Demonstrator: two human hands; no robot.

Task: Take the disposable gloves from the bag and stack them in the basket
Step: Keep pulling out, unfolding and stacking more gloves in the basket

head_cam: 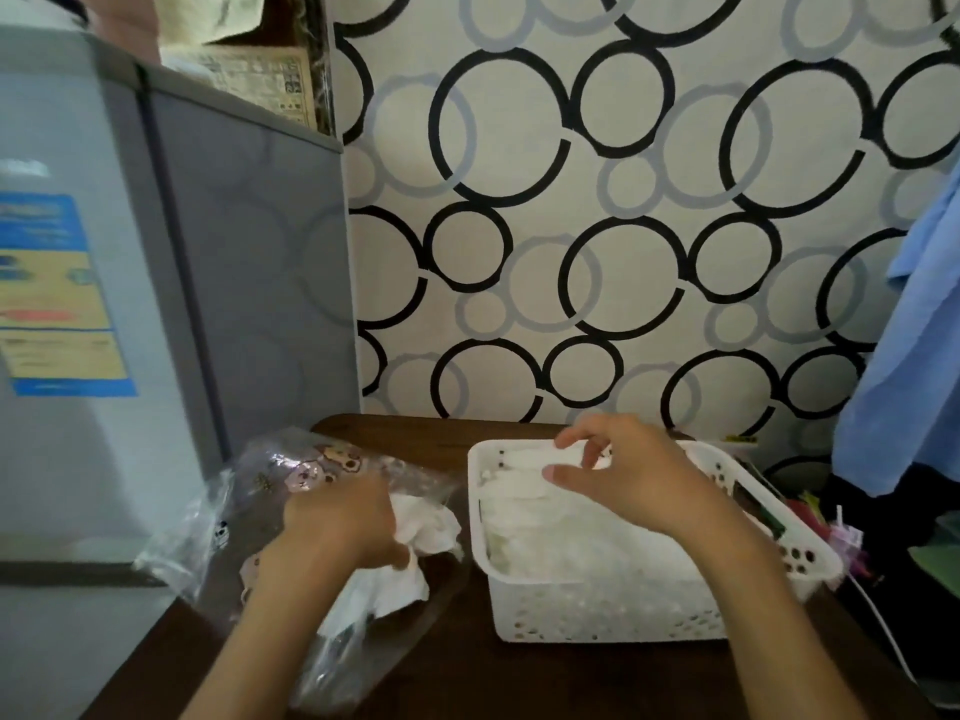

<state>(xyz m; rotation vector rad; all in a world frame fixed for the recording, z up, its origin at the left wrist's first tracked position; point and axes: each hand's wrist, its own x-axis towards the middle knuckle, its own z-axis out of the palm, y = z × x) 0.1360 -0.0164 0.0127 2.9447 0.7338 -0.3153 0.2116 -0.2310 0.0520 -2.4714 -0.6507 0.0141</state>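
Two hands, one bag, one basket: left hand fingers clutch crumpled gloves, right hand fingers pinch one.

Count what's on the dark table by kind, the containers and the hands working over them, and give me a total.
White perforated basket: 1
Clear printed plastic bag: 1
Hands: 2, left hand and right hand
Total: 4
Individual disposable gloves are too blended together to count.
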